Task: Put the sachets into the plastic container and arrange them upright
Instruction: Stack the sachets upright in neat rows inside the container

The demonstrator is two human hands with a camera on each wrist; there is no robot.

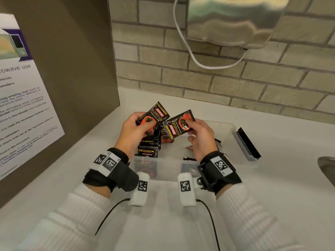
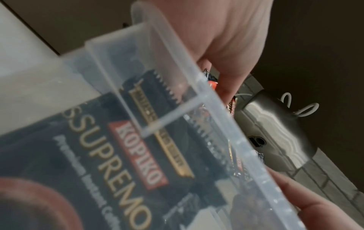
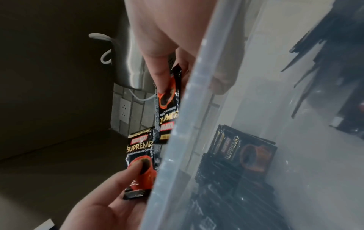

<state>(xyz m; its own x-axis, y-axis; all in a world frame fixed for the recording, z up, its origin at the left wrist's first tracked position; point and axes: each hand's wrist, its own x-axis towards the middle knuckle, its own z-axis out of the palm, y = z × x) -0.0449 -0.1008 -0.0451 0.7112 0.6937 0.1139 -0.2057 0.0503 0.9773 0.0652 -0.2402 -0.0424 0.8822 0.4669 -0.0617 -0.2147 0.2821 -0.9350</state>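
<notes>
Above a clear plastic container [image 1: 164, 162] my left hand [image 1: 145, 124] pinches a black and red coffee sachet [image 1: 155, 114] by its lower end, thumb on the front. My right hand [image 1: 189, 125] pinches a second sachet [image 1: 178, 125] beside it, tilted the other way. The two sachets nearly meet at their corners. In the container's left part a row of sachets [image 1: 149, 147] stands on edge; several lie loose [image 1: 188, 158] at its right. The right wrist view shows both held sachets [image 3: 169, 109] [image 3: 140, 155] outside the container wall [image 3: 187, 124]. The left wrist view looks through the wall at a packed sachet [image 2: 122, 155].
The container sits on a white counter [image 1: 163, 223] against a brick wall. A brown panel with a paper notice [image 1: 27, 105] stands at the left. A steel appliance [image 1: 235, 20] with a white cord hangs above. A grey and black piece [image 1: 246, 144] lies right of the container; a sink edge [image 1: 328, 169] is beyond it.
</notes>
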